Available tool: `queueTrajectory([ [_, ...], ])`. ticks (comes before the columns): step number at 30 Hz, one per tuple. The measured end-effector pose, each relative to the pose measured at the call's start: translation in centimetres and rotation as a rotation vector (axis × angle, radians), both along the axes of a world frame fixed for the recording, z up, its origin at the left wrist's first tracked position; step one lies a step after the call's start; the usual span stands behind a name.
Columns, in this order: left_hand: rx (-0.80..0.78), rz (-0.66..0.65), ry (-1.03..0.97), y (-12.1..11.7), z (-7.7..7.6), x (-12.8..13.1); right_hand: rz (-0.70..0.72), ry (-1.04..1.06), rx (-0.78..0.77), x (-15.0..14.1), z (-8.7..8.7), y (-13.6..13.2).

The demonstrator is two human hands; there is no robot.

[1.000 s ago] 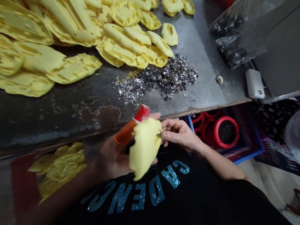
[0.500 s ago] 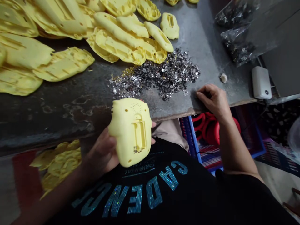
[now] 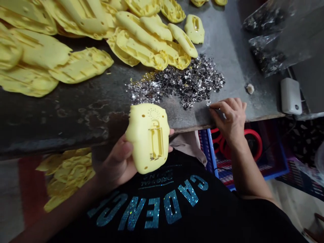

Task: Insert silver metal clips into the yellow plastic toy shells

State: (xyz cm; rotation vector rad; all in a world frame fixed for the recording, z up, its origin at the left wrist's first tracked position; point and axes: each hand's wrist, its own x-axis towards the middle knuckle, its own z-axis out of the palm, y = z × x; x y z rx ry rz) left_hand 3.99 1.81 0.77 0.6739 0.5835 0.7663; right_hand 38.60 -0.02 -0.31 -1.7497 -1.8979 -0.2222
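My left hand [image 3: 121,157] is closed around a yellow plastic shell [image 3: 138,141], its outer face turned up. The shell has a battery compartment, screw holes and a patch of small speaker holes; small metal bits show at the compartment's lower end. My right hand [image 3: 229,116] is at the table's front edge, thumb and forefinger pinched at a small metal clip [image 3: 208,103] by the near right side of a heap of metal clips [image 3: 192,81]. The clip is partly hidden by the fingertips.
Yellow shells [image 3: 141,37] lie piled across the back and left of the table [image 3: 83,114]. Clear bags of metal parts [image 3: 268,54] and a white device [image 3: 291,96] are at right. Below the edge stand a blue crate [image 3: 209,152] with red rings and more yellow parts [image 3: 73,172].
My right hand has shifted slightly left relative to the table, its fingertips now at a clip beside the heap. My left hand still holds the shell. The whole view has shifted a little.
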Motion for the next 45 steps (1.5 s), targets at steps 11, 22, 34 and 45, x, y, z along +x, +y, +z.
queueTrajectory([
  [11, 0.045, 0.088, -0.127, -0.9, 0.2, -1.6, 0.150, -0.106, -0.140, -6.1, 0.7, 3.4],
  [22, 0.015, 0.080, -0.199, -0.9, -0.6, -1.7, 0.139, 0.020, -0.065, -4.7, 1.7, 0.9],
  [34, 0.015, 0.104, -0.159, -0.9, -0.5, -1.7, 0.062, -0.128, -0.045, -3.1, 1.8, 1.7],
  [45, 0.008, 0.101, -0.189, -0.9, -0.4, -1.2, 0.108, -0.019, -0.168, -6.4, 0.7, 2.1],
])
